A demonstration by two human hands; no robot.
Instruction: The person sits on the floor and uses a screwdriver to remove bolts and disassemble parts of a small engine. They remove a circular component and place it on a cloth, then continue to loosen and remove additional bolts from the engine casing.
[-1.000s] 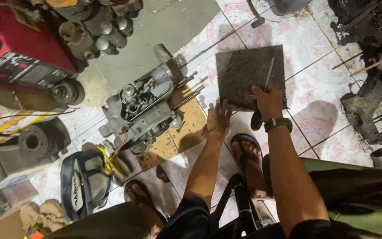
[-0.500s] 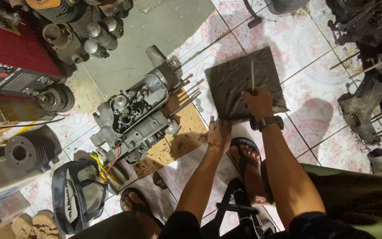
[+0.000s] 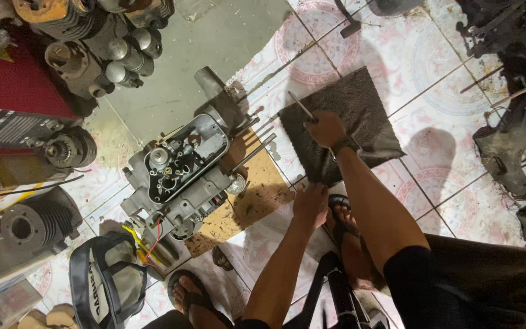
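- The thin metal rod [image 3: 301, 105] is gripped in the right hand [image 3: 326, 128], fingers closed round its lower end; it slants up and away to the left of the knuckles.
- Under that hand lies a dark square mat [image 3: 342, 125] on the tiled floor [image 3: 433, 73].
- The left hand [image 3: 310, 204], fingers loosely curled and holding nothing, rests at the mat's near edge.
- Left of both hands, an open engine case [image 3: 181, 167] sits on a cardboard sheet [image 3: 245, 207].
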